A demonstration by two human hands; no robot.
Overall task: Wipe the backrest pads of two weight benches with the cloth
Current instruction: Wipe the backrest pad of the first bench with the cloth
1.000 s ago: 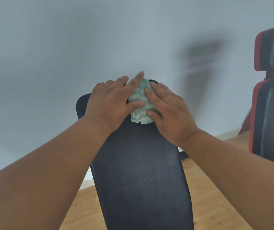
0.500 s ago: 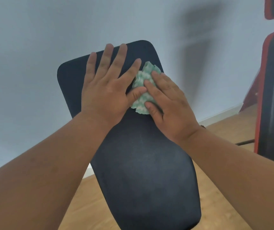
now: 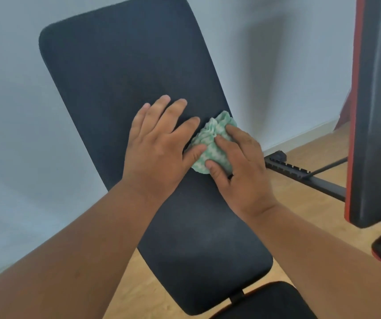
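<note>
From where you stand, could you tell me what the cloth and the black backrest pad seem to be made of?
The cloth looks like thin, soft woven or non-woven fabric, green and white patterned: it bunches into fine crumpled folds under the right hand. The black backrest pad looks like matte vinyl or faux leather over padding: finely grained, dull sheen, rounded corners.

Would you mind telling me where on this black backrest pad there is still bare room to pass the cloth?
The black backrest pad is bare above the left hand, up to its top edge, and below both wrists down to the seat gap. It is crowded mid-pad at the right edge, where the right hand presses the bunched green cloth.
</note>
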